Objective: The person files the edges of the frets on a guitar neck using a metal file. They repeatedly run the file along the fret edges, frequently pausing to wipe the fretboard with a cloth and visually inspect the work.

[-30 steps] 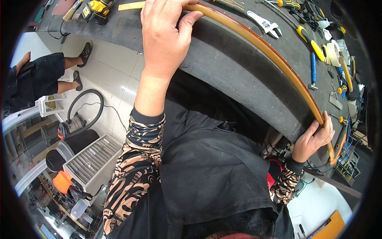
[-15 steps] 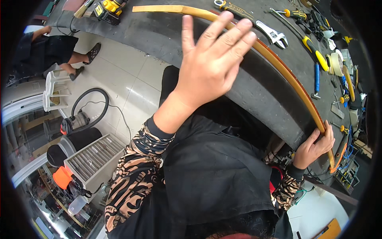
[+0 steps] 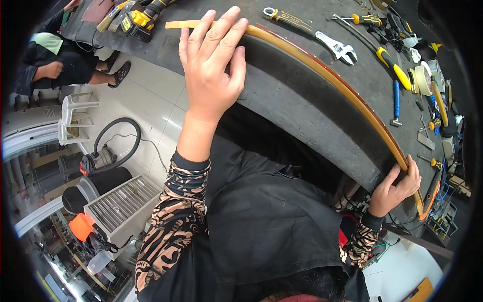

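A long guitar neck [image 3: 322, 69] of light wood, with a red-brown fretboard edge dotted along its length, lies edge-on across the dark workbench and looks bent by the lens. My left hand [image 3: 211, 65] rests over its thin left end, fingers stretched and spread across the wood, thumb apart. At the other end my right hand [image 3: 395, 189] grips the neck, thumb on the near side and fingers around the far side. An adjustable wrench [image 3: 338, 48] with a black-and-yellow handle lies just beyond the neck.
The workbench [image 3: 302, 108] holds a yellow cordless tool [image 3: 137, 24] and a brush [image 3: 108, 21] at far left. At right are a yellow-handled tool [image 3: 395, 68], a blue-handled tool [image 3: 396, 100] and a tape roll [image 3: 422, 80]. A person [image 3: 55, 65] sits at left, near a vacuum cleaner [image 3: 103, 158].
My left hand has moved leftward along the neck, from near its middle to its thin left end. My right hand keeps its grip. The person at left has shifted.
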